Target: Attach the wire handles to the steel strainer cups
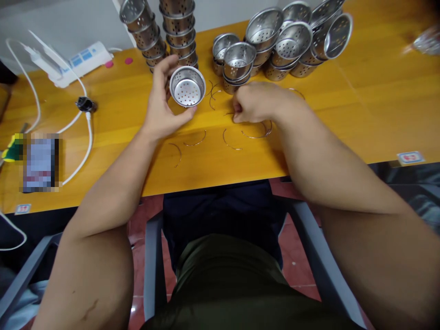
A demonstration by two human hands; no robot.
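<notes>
A perforated metal filter basket (187,86) is held in my left hand (161,103), its thumb and fingers round the sides and the open top facing me. My right hand (252,103) is closed in a pinch low over the table, in front of the stacked baskets. A short bit of thin curved wire (227,113) shows at its fingertips; the rest is hidden by the hand. More curved wires (232,145) lie scattered on the yellow table (213,169), several of them between and below my hands.
Two tall stacks of baskets (178,32) stand behind my left hand. Shorter stacks of small and large baskets (292,43) are at the back right. On the left are a power strip (84,62), white cables, a phone (40,165) and a yellow-green handle (13,147).
</notes>
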